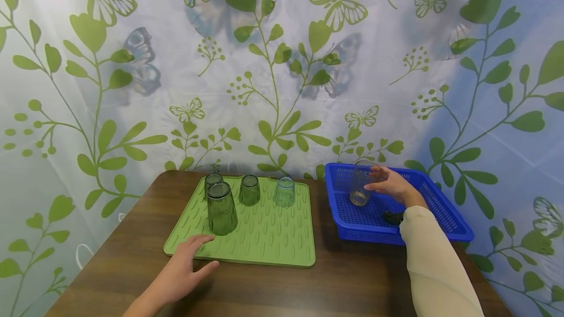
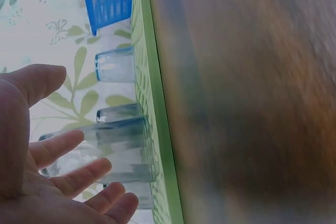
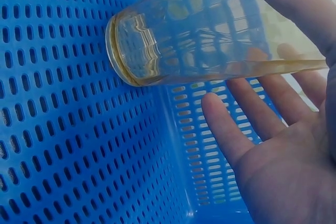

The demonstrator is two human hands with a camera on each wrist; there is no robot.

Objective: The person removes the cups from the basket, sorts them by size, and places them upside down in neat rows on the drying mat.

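A tall clear glass (image 1: 360, 191) stands in the blue basket (image 1: 352, 234), its thick base (image 3: 131, 51) on the slotted floor. My right hand (image 1: 389, 185) is around its upper part; thumb on one side, loosely extended fingers on the other. In the right wrist view the index finger (image 3: 223, 127) lies apart from the glass. My left hand (image 1: 182, 268), palm empty and fingers spread, hovers at the front left edge of the green drying mat (image 1: 273, 238). Nearest it is a large green glass (image 1: 222, 212), narrower end up.
Farther back on the mat stand two small green glasses (image 1: 249, 191) and a pale bluish glass (image 1: 284, 192). A dark object (image 1: 392, 217), its kind unclear, lies in the basket near my right wrist. Behind the brown wooden table (image 1: 264, 290) hangs a leaf-patterned curtain (image 1: 273, 87).
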